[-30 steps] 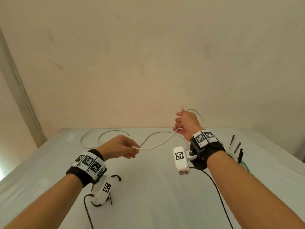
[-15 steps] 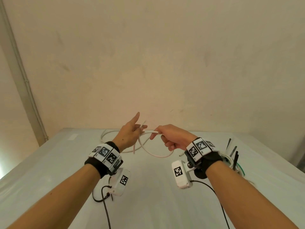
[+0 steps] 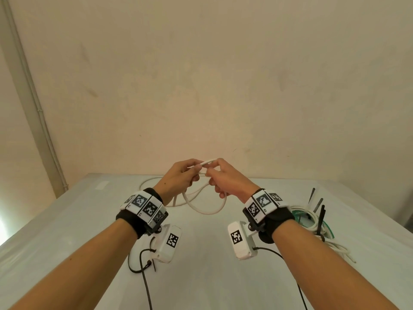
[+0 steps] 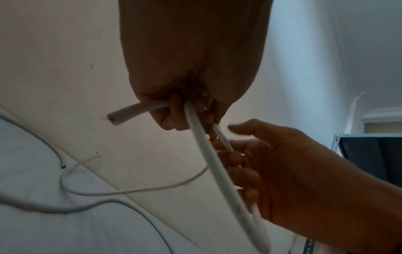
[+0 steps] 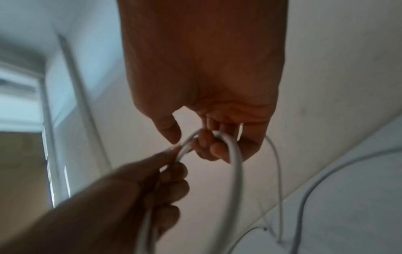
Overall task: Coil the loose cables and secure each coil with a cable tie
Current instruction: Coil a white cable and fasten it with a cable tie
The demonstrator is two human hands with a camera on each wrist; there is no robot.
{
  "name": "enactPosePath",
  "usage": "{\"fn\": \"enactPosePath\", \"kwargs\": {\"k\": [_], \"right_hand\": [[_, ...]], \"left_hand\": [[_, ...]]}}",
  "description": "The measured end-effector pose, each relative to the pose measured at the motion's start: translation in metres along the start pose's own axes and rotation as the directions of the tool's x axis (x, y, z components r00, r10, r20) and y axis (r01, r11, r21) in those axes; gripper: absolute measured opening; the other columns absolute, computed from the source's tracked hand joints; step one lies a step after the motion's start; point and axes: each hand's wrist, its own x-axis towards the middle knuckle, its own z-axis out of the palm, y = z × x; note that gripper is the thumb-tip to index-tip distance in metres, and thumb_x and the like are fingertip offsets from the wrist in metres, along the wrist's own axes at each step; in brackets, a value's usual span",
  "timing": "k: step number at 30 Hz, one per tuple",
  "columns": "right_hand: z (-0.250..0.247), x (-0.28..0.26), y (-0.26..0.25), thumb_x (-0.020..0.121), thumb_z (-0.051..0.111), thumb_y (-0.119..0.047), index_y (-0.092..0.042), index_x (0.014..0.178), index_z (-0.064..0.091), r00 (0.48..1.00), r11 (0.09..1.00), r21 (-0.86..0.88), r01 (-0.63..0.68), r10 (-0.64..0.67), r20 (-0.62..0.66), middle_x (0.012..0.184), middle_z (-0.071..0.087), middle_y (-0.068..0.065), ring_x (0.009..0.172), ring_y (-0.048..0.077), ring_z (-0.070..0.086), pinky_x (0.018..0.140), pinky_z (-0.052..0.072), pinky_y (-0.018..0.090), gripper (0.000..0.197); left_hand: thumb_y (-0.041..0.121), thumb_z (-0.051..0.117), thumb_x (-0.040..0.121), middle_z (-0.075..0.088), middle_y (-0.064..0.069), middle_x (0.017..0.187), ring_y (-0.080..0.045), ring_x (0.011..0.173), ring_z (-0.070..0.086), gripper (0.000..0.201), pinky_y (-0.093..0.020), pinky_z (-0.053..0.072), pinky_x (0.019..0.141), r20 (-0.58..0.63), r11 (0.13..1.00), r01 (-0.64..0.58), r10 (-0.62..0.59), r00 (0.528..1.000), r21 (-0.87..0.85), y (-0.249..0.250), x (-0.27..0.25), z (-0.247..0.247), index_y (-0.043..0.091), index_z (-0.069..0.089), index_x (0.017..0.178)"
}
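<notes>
Gripped between both hands, the white cable (image 3: 206,210) is held up above the table (image 3: 67,220), close to the wall (image 3: 201,86). The left hand (image 3: 178,177) is curled around the cable near its cut end, which is seen poking out past the fingers (image 4: 174,110) in the left wrist view (the hollow tip is plainly visible there). The right hand (image 3: 225,182) is closed on the same cable just beside the left one, the two hands almost touching; in the right wrist view the strand is seen pinched by the thumb and hooked over the bent fingers (image 5: 208,142).

Below the hands one loop of the cable is hung in the air, its bottom clear of the table. From the left hand the remaining length is trailed down to the tabletop, where it is laid in loose curves toward the far edge.

On the right side of the table, near the right forearm, a bundle of white and green cables (image 3: 312,218) is seen lying in a heap. Several black cable ties (image 3: 321,215) are stuck upright in or just behind that bundle; which of the two cannot be told.

Marker-covered bands and white camera units (image 3: 241,240) are worn on both wrists, with black leads hanging from them.
</notes>
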Motion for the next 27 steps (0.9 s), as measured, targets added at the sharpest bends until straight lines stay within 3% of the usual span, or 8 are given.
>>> {"fn": "enactPosePath", "kwargs": {"k": [3,8,12,18,21,23,25,27], "right_hand": [[-0.003,0.003,-0.003,0.097,0.062,-0.053,-0.008,0.111,0.071,0.995,0.962,0.262,-0.078,0.090,-0.034,0.085,0.070,0.004,0.072,0.017,0.063,0.066,0.056,0.032,0.048],[-0.003,0.009,0.005,0.093,0.076,-0.031,-0.007,0.097,0.079,0.971,0.883,0.467,-0.047,0.150,-0.186,0.090,0.077,0.006,0.084,0.020,0.069,0.079,0.057,0.034,0.024],[-0.008,0.012,0.006,0.095,0.074,-0.024,-0.010,0.095,0.074,0.940,0.880,0.475,0.004,0.159,-0.301,0.083,0.073,0.001,0.076,0.013,0.066,0.066,0.050,0.028,0.014],[-0.033,0.014,0.021,0.098,0.069,-0.020,-0.011,0.094,0.069,0.897,0.847,0.530,-0.026,0.255,-0.362,0.077,0.068,0.000,0.067,0.011,0.065,0.058,0.046,0.026,0.010],[-0.036,0.010,0.032,0.098,0.068,-0.026,-0.011,0.091,0.067,0.898,0.896,0.411,-0.171,0.313,-0.309,0.073,0.065,0.000,0.058,0.013,0.059,0.054,0.043,0.026,0.017],[-0.033,0.009,0.034,0.098,0.066,-0.035,-0.010,0.081,0.064,0.906,0.961,0.158,-0.225,0.266,-0.330,0.071,0.062,0.004,0.057,0.017,0.057,0.052,0.043,0.026,0.029],[-0.026,0.007,0.032,0.097,0.065,-0.040,-0.012,0.074,0.058,0.931,0.978,-0.149,-0.146,0.085,-0.355,0.071,0.063,0.007,0.061,0.023,0.060,0.055,0.049,0.032,0.037],[-0.019,0.004,0.023,0.097,0.064,-0.039,-0.017,0.093,0.059,0.960,0.964,-0.264,0.030,-0.101,-0.261,0.080,0.066,0.005,0.068,0.021,0.063,0.059,0.052,0.032,0.023]], "left_hand": [[0.026,0.051,0.109,0.052,0.002,0.075,-0.005,0.062,0.042,0.027,-0.012,0.036,0.052,0.021,0.997,0.001,-0.003,1.000,0.074,0.003,0.000,-0.003,0.018,0.074,0.120],[0.022,0.045,0.111,0.043,0.009,0.067,-0.007,0.059,0.036,0.031,-0.019,0.036,0.055,0.142,0.997,0.058,-0.051,0.989,-0.044,0.007,-0.004,0.003,0.011,0.070,0.126],[0.022,0.047,0.109,0.042,0.008,0.067,-0.005,0.055,0.039,0.033,-0.022,0.044,0.052,0.150,0.990,0.130,-0.122,0.981,-0.046,0.007,-0.010,0.008,0.000,0.068,0.121],[0.018,0.042,0.111,0.036,0.004,0.068,-0.010,0.058,0.028,0.036,-0.021,0.025,0.050,0.137,0.977,0.197,-0.184,0.973,-0.084,-0.006,-0.012,-0.006,0.001,0.074,0.113],[0.014,0.040,0.110,0.037,0.004,0.066,-0.009,0.057,0.029,0.037,-0.020,0.023,0.049,0.098,0.971,0.216,-0.206,0.974,-0.099,-0.005,-0.011,-0.011,-0.002,0.073,0.113],[0.012,0.039,0.110,0.039,0.004,0.065,-0.008,0.056,0.029,0.037,-0.020,0.024,0.048,0.072,0.972,0.216,-0.209,0.975,-0.095,-0.002,-0.008,-0.010,-0.003,0.072,0.114],[0.010,0.039,0.108,0.041,0.003,0.066,-0.009,0.056,0.030,0.036,-0.020,0.025,0.047,0.057,0.972,0.214,-0.209,0.976,-0.099,0.002,-0.004,-0.008,-0.005,0.072,0.112],[0.008,0.039,0.107,0.043,0.001,0.067,-0.009,0.055,0.031,0.036,-0.020,0.025,0.046,0.045,0.968,0.217,-0.213,0.976,-0.129,0.007,0.000,-0.006,-0.005,0.072,0.112]]}}
